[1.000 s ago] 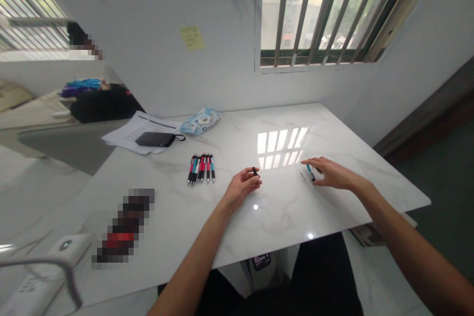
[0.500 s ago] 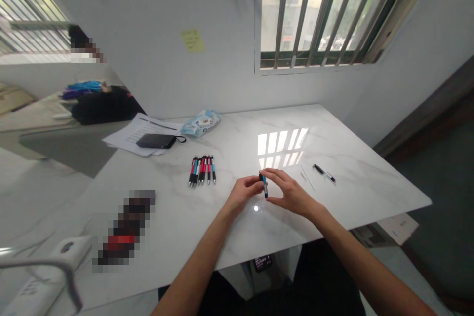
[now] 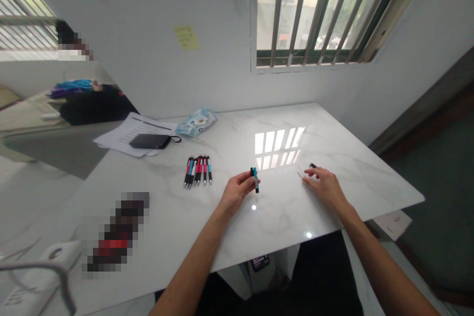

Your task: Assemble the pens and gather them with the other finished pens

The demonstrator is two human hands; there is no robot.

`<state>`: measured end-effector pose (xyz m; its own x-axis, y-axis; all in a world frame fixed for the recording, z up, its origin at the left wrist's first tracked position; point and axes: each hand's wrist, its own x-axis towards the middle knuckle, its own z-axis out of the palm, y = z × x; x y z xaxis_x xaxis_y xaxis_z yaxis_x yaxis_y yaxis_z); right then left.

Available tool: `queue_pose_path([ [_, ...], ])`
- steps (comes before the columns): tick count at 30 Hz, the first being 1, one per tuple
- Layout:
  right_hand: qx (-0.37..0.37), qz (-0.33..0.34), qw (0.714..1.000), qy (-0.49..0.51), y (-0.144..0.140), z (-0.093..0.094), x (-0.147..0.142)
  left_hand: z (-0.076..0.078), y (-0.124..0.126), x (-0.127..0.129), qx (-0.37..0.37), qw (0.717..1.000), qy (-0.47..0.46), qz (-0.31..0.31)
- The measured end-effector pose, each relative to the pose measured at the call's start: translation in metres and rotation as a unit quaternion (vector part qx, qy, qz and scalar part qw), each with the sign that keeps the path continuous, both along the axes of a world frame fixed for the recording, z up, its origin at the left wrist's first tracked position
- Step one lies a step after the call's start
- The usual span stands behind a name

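My left hand (image 3: 237, 192) is closed around a blue pen barrel with black ends (image 3: 255, 180), held upright just above the table. My right hand (image 3: 326, 186) hovers low over the tabletop to the right, its thumb and forefinger slightly apart. By its fingertips lie a thin pen refill (image 3: 300, 170) and a tiny spring (image 3: 299, 175). Behind the right hand only the dark tip of a black pen (image 3: 313, 165) shows; the rest is hidden. Left of my left hand, several pens (image 3: 198, 171) in red, blue and white with black grips lie side by side.
At the back left, papers (image 3: 114, 140) lie under a black phone-like case (image 3: 150, 141), beside a blue-white soft pack (image 3: 196, 122). A blurred dark item (image 3: 118, 234) and a white power strip (image 3: 55, 261) sit front left. A person's dark sleeve (image 3: 96, 103) shows beyond.
My right hand has left the blue pen barrel and moved right to the small pen parts. My left hand keeps hold of the barrel. The view has shifted slightly.
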<state>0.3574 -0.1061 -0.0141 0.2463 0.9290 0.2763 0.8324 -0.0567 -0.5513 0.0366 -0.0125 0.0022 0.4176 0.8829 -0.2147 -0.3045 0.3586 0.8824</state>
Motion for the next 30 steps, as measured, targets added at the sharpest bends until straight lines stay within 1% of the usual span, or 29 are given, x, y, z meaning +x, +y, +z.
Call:
queue_pose_path([
  [4, 0.014, -0.001, 1.0, 0.014, 0.003, 0.002, -0.011, -0.001, 0.0, -0.001, -0.003, 1.0, 0.002, 0.009],
  [7, 0.03, 0.004, 0.997, 0.076, 0.005, 0.011, -0.025, -0.002, 0.0, 0.0, 0.037, 0.998, 0.034, 0.023],
  [10, 0.042, 0.059, 0.98, 0.184, 0.011, 0.024, -0.046, 0.0, -0.002, 0.003, 0.098, 0.991, 0.089, 0.028],
  [13, 0.075, 0.103, 0.964, 0.232, 0.02, 0.039, -0.072, 0.002, -0.004, 0.005, 0.124, 0.986, 0.111, 0.02],
  [16, 0.101, 0.152, 0.959, 0.217, 0.029, 0.051, -0.095, 0.003, -0.006, 0.005, 0.127, 0.985, 0.115, 0.007],
  [19, 0.117, 0.192, 0.96, 0.168, 0.036, 0.059, -0.107, 0.003, -0.008, 0.005, 0.133, 0.983, 0.126, -0.004],
  [22, 0.12, 0.217, 0.96, 0.132, 0.04, 0.062, -0.111, 0.002, -0.008, 0.005, 0.148, 0.98, 0.134, -0.007],
  [26, 0.109, 0.25, 0.957, 0.099, 0.043, 0.061, -0.111, -0.001, -0.007, 0.006, 0.161, 0.977, 0.137, -0.011],
  [30, 0.1, 0.258, 0.957, 0.087, 0.043, 0.061, -0.11, -0.004, -0.006, 0.007, 0.166, 0.976, 0.141, -0.008],
])
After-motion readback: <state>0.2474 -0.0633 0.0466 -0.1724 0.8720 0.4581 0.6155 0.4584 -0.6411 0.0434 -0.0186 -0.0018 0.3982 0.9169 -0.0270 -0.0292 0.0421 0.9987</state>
